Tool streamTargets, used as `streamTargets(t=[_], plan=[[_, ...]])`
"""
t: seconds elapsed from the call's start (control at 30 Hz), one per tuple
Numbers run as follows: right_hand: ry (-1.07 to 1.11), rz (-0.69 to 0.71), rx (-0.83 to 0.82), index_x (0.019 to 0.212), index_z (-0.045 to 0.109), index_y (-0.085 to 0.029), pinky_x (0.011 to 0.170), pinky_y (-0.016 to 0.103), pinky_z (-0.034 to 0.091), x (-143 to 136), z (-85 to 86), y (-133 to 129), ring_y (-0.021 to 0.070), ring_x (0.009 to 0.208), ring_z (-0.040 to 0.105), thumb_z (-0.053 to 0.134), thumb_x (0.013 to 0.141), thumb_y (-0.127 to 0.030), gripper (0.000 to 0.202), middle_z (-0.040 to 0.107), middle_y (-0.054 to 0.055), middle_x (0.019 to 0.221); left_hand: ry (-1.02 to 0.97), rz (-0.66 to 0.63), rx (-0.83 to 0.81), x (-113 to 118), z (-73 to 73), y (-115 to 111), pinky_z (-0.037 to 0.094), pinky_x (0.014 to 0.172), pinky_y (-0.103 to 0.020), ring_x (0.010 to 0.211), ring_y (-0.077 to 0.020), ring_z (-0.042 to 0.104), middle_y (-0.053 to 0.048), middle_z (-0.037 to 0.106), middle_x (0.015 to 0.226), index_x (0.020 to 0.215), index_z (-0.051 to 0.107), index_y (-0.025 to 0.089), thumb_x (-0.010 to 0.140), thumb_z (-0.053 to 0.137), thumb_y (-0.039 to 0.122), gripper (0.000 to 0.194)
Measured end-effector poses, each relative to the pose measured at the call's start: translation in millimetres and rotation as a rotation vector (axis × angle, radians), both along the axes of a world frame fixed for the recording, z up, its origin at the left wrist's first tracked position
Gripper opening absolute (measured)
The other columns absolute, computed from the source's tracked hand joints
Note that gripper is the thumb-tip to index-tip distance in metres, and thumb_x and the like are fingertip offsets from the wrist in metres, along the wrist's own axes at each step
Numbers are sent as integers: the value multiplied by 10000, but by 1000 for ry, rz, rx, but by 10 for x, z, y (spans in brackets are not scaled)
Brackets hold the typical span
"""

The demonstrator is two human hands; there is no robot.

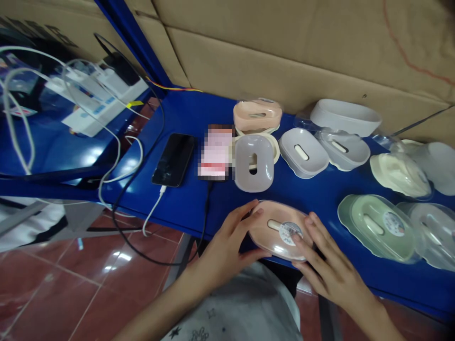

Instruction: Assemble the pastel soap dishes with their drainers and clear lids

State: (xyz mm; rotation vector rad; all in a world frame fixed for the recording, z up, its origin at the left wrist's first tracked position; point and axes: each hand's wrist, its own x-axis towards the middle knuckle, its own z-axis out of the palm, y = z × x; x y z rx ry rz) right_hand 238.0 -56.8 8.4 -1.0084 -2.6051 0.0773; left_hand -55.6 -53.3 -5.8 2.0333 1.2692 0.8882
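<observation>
A peach soap dish [263,215] with a clear lid lies at the front edge of the blue table, a round printed sticker [290,233] on top of it and a pale oblong piece at its middle. My left hand [231,237] grips its left end, fingers along the far rim and thumb at the near side. My right hand [325,258] is closed around the right end, one fingertip on the sticker and others at the rim. Just behind stands a grey-lilac soap dish part [254,177] with an oblong hole.
Green [369,215], cream [394,170] and grey soap dishes [304,149] stand to the right, some under clear lids. A peach dish [245,116] is farther back. Left are a black phone [174,158], a second phone with a blurred screen [215,151], cables and a power strip [95,109]. Cardboard [266,61] backs the table.
</observation>
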Motion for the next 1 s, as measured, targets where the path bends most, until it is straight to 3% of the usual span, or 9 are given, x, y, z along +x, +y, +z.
streamTargets(t=[0.23, 0.5, 0.63, 0.73, 0.83, 0.9, 1.0], plan=[[-30, -139, 110, 1714, 245, -58, 1224, 505, 515, -125, -50, -145, 385, 1593, 401, 761, 983, -285, 922, 358, 240, 1726, -23, -5, 2, 10, -28, 14, 529, 1201, -582, 1510, -324, 543, -166, 514, 1634, 1647, 347, 330, 967, 773, 503, 821], [152, -281, 10, 1735, 263, -243, 1156, 514, 590, -213, -131, -210, 348, 1486, 561, 756, 991, -295, 895, 478, 171, 1672, -36, -44, -56, 16, -13, 7, 482, 1233, -608, 1565, -333, 472, -150, 464, 1677, 1663, 305, 360, 984, 777, 469, 835], [215, -337, 31, 1712, 336, -263, 1168, 557, 571, -88, -168, -352, 367, 1475, 563, 801, 953, -293, 891, 522, 169, 1624, 58, -63, 78, -1, 59, -13, 496, 1231, -562, 1572, -314, 457, -158, 423, 1709, 1693, 261, 330, 1066, 672, 376, 751], [215, -447, 80, 1693, 378, -249, 1179, 600, 539, 100, -192, -472, 384, 1457, 573, 821, 935, -336, 882, 542, 187, 1597, 217, 61, 250, -24, 114, 63, 467, 1241, -577, 1553, -342, 468, -162, 444, 1695, 1677, 334, 298, 1086, 614, 274, 655], [178, -568, 155, 1683, 396, -222, 1197, 669, 472, 296, -213, -514, 420, 1484, 534, 795, 954, -411, 852, 524, 209, 1619, 377, 181, 310, 3, 131, 201, 439, 1233, -613, 1564, -403, 431, -182, 446, 1691, 1623, 449, 228, 1066, 618, 239, 581], [129, -616, 230, 1685, 393, -206, 1200, 702, 433, 382, -224, -494, 449, 1520, 480, 764, 976, -420, 829, 485, 221, 1654, 433, 193, 327, 64, 125, 255, 425, 1229, -616, 1537, -411, 456, -184, 514, 1637, 1551, 541, 183, 1064, 610, 230, 493], [67, -654, 360, 1680, 413, -210, 1176, 703, 436, 378, -230, -433, 470, 1534, 452, 740, 989, -309, 771, 428, 222, 1697, 451, 151, 362, 194, 120, 199, 454, 1171, -584, 1409, -371, 563, -157, 651, 1486, 1442, 642, 176, 1078, 572, 199, 372]])
